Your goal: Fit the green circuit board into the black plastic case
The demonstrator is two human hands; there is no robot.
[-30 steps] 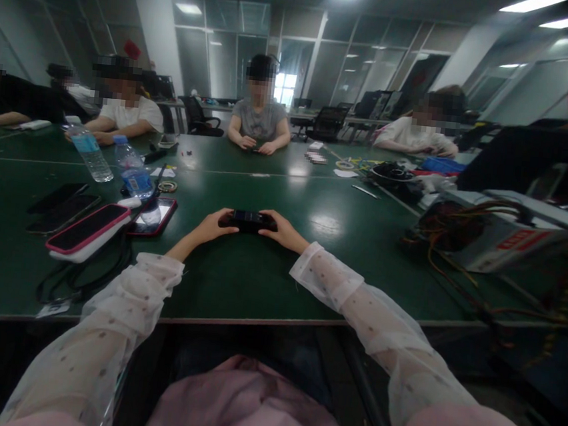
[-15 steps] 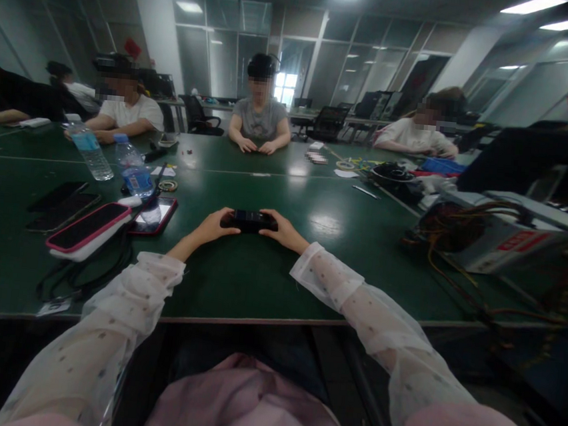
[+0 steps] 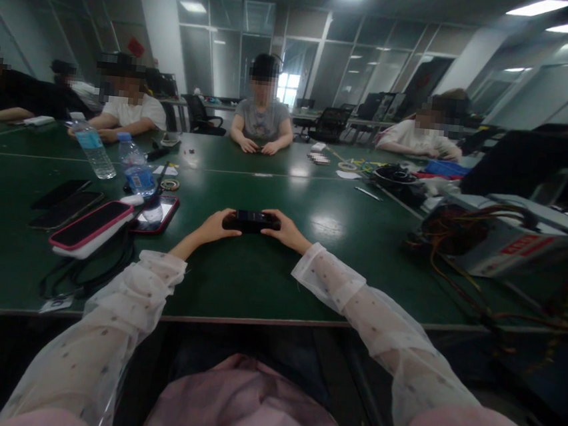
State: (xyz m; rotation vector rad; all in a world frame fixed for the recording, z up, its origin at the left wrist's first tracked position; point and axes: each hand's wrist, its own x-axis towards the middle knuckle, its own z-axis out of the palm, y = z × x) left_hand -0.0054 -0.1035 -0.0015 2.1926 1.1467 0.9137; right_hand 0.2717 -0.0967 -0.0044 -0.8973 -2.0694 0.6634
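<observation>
Between my two hands is a black rectangular device [image 3: 252, 221] with a glossy face, held lengthwise from side to side over the green table [image 3: 238, 275]. My left hand [image 3: 221, 226] closes on its left end, thumb along the near side. Its right end is gripped by my right hand [image 3: 282, 229] in the same way. The fingertips behind the device are partly hidden, and I cannot tell whether it rests on the tabletop.
Left of me are a pink-rimmed phone [image 3: 92, 225], a red-edged tablet [image 3: 157, 214], dark phones [image 3: 67, 211] and two water bottles [image 3: 136, 168]. A metal computer part [image 3: 507, 241] with loose cables stands at right. Several people sit around; one [image 3: 261, 120] faces me.
The whole view has shifted very slightly, with things appearing a little further right. Both hands keep their grip on the device, which has not visibly moved on its own.
</observation>
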